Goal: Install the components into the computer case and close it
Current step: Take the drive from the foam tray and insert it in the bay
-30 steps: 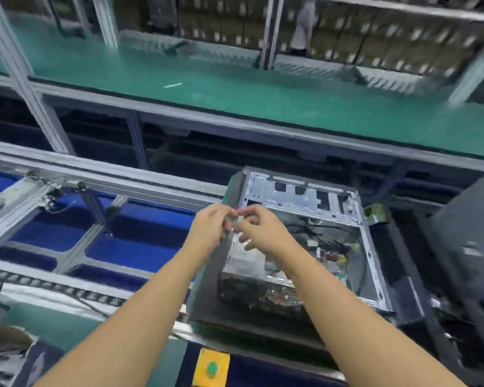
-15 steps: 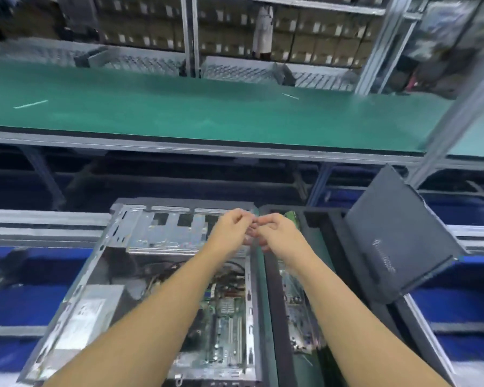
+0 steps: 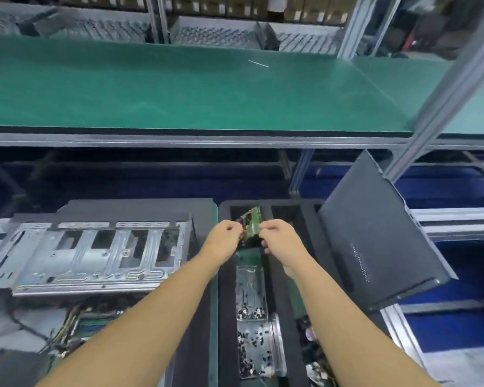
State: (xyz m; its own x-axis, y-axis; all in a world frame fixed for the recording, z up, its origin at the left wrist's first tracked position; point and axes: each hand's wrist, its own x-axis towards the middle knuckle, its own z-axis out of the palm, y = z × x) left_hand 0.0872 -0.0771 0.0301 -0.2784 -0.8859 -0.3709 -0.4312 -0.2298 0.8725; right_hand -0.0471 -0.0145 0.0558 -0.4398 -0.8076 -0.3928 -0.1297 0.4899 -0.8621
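Head view, and both arms are stretched out over the black foam tray (image 3: pixel 227 303). The green circuit card (image 3: pixel 252 220) is the piece in play, standing tilted in the tray's far compartment, just right of the open computer case (image 3: pixel 95 247). The left hand (image 3: pixel 225 237) has its grip pinched at the card's left edge and the right hand (image 3: pixel 278 238) is pinched at the right edge, fingers curled on both. How much fingertip actually sits on the board, the blur won't let me say. This looks like the pick-up, so the way to do it well is to hold by the bare edges only, stay off the chips and contacts, and lift straight up out of the foam with both sides rising together so it doesn't twist or catch. Then it needs to go across to the left and low over the case rim, watching the loose cables (image 3: pixel 65 325) in the case's near end before lining it up with its slot. The case is wide open, so closing is a long way off. The side panel (image 3: pixel 375 238) leans propped on the right, well apart from the case. Now the count: one case, one side panel, one foam tray, one green card, two hands on it, and two clear boxes of small dark parts, a far clear box (image 3: pixel 249 291) and a near clear box (image 3: pixel 253 350), set end to end in the tray's middle channel.
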